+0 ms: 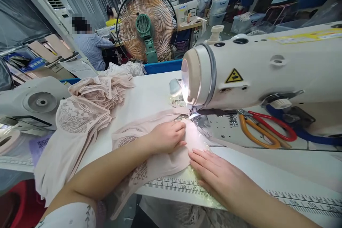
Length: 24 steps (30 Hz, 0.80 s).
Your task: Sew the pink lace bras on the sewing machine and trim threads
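Note:
A pale pink, lace-trimmed garment (171, 162) lies on the white sewing table (152, 87), its upper edge running under the needle area of the sewing machine (267, 67). My left hand (169, 136) rests on the garment just left of the needle, fingers curled in and gripping the cloth. Lower and to the right, my right hand (213, 167) lies with outstretched fingers, fingertips on the garment's right edge. The machine's lamp lights the cloth at the needle. The presser foot is partly hidden in glare. A narrow strip (227, 143) trails rightward from the needle area.
Scissors (259, 128) with orange and red handles lie on the machine bed. At left, a stack of pink lace pieces (85, 114) sits beside another white machine (34, 99). A ruler scale (184, 186) runs along the front edge. Beyond stand a large fan (144, 25) and a seated co-worker (89, 48).

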{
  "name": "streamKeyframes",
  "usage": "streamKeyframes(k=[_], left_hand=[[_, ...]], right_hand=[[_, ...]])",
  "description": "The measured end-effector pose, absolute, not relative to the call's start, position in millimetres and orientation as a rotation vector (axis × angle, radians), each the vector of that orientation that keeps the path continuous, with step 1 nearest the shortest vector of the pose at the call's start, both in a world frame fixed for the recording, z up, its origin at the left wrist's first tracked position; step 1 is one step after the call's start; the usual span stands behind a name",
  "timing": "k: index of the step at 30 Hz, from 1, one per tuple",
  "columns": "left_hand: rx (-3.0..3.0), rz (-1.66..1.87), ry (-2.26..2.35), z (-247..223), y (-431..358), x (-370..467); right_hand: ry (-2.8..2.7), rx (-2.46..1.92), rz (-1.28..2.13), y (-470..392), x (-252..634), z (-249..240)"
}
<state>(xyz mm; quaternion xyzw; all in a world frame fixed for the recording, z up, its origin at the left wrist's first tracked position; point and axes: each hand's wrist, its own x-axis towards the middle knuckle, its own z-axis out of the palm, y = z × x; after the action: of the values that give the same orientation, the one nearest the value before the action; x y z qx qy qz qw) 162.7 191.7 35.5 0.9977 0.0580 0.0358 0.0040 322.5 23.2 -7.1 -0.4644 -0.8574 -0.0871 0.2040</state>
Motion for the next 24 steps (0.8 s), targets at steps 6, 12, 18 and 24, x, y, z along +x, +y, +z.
streamKeyframes(k=[6, 12, 18, 24], left_hand=[[3.268, 0.19, 0.14, 27, 198, 170], [3.261, 0.018, 0.383, 31, 197, 179], [3.203, -0.009, 0.466, 32, 193, 186], [3.188, 0.04, 0.5, 31, 193, 192]], right_hand=[[-2.364, -1.295, -0.245, 29, 326, -8], [-2.328, -1.283, -0.167, 28, 326, -6], [-2.271, -1.31, -0.212, 27, 328, -10], [-2.279, -1.325, -0.285, 27, 330, -9]])
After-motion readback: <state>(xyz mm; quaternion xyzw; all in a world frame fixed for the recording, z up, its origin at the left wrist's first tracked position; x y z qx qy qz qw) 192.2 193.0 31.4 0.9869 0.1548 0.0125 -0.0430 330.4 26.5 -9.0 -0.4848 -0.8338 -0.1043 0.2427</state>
